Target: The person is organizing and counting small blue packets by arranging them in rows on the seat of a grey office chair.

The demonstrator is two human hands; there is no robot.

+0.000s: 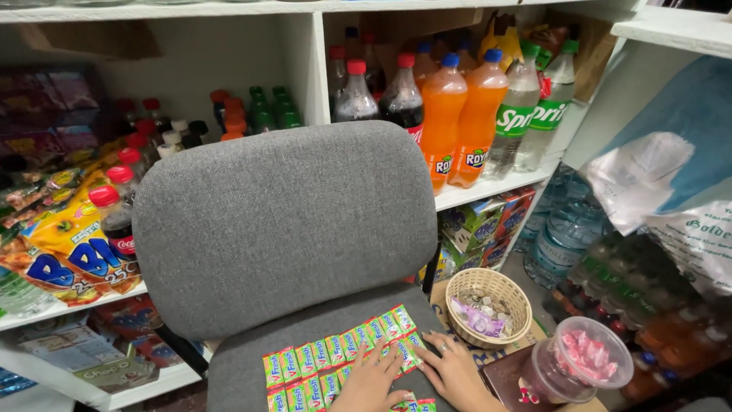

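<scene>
Both hands lay low on the seat of the grey fabric chair [282, 229], palms down. The left hand [371, 385] rested with fingers spread flat on the strips of small green candy packets [335, 355], which lay in rows across the chair seat. The right hand [451, 374] sat just beside it, nearer the chair's right edge, fingers also spread and their tips touching the end of the packet rows; neither hand pinched anything. To the right of the chair stood a round woven basket [488, 284] holding coins and a purple banknote. Right of the chair and nearer the person than the basket, a clear plastic jar [568, 378] held pink wrapped sweets, its mouth tilted toward the camera.
</scene>
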